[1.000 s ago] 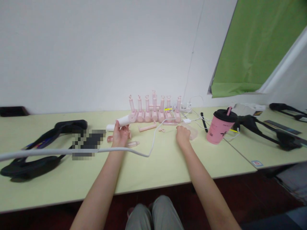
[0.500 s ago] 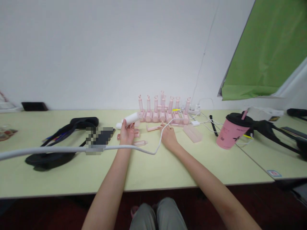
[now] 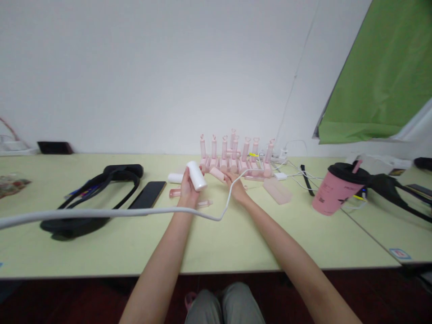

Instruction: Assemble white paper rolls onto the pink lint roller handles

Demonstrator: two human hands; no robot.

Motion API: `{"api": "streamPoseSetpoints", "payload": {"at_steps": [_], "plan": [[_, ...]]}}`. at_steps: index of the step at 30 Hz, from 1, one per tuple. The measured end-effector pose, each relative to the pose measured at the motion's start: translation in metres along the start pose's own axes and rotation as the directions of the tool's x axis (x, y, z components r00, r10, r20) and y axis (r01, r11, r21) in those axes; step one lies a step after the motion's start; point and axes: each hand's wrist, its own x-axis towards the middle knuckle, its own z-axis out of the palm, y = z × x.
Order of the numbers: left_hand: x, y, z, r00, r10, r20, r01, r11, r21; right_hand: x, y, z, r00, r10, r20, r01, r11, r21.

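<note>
My left hand (image 3: 189, 192) is closed around a plain white roll (image 3: 197, 177), tilted above the table. To its right, my right hand (image 3: 237, 187) grips a pale pink piece (image 3: 217, 173) that looks like a roller handle; its far end points toward the roll, and the two are apart. A second white roll (image 3: 174, 178) lies behind my left hand. Beside that hand are a darker pink part (image 3: 174, 193) and a clear pink tube-like part (image 3: 204, 204), both partly hidden. Several pink pieces with heart-shaped loops on top (image 3: 224, 155) stand in a row behind my hands.
A pale pink flat piece (image 3: 277, 191) lies right of my right hand. Farther right stands a pink cup (image 3: 337, 191) with a black lid. At left are a phone (image 3: 148, 195) and a black headset strap (image 3: 135, 186). A white cable (image 3: 135, 213) crosses in front.
My left hand has moved right and turned the white roll more toward me. The pink piece, earlier low on the table at my right fingers, is now lifted in my right hand.
</note>
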Motion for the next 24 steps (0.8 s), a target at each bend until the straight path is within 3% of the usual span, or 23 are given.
{"api": "streamPoseSetpoints", "payload": {"at_steps": [2,4,8,11,16,24], "plan": [[-0.002,-0.007,0.006,0.998,0.008,0.058,-0.014,0.995,0.1,-0.002,-0.005,-0.006,0.993,0.115,-0.033,-0.099,0.946,0.308],[-0.006,-0.014,0.012,0.992,-0.002,0.129,-0.032,0.964,0.265,-0.004,-0.01,-0.015,0.977,0.212,0.002,-0.179,0.82,0.543],[-0.018,-0.024,0.022,0.958,0.051,0.283,-0.197,0.833,0.517,-0.01,-0.019,-0.027,0.962,0.266,0.064,-0.218,0.605,0.766],[-0.025,-0.031,0.025,0.928,0.147,0.342,-0.334,0.733,0.592,-0.014,-0.023,-0.024,0.966,0.248,0.075,-0.203,0.541,0.816],[-0.033,-0.039,0.026,0.869,0.234,0.436,-0.49,0.535,0.688,-0.02,-0.028,-0.012,0.974,0.202,0.1,-0.198,0.558,0.806],[-0.034,-0.037,0.024,0.799,0.329,0.504,-0.592,0.286,0.753,-0.026,-0.037,-0.009,0.959,0.142,0.245,-0.283,0.485,0.828]]}}
